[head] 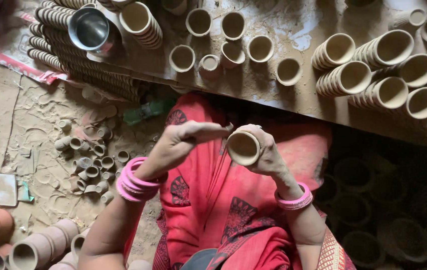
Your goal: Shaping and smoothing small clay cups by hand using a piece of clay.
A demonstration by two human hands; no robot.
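My right hand (266, 152) grips a small unfired clay cup (243, 148), its mouth turned toward the camera, over my lap in red patterned cloth (208, 200). My left hand (186, 137) is beside it on the left, fingers stretched toward the cup's rim and touching or almost touching it. Pink bangles circle both wrists. Whether the left hand holds anything is hidden by its own fingers.
A clay-smeared board (273, 95) ahead carries several loose upright cups (182, 58) and nested rows of cups (353, 77) at right. A steel tumbler (89, 29) rests on stacked cups at upper left. Broken small cups (91, 160) litter the floor; terracotta cups (28, 250) lie at lower left.
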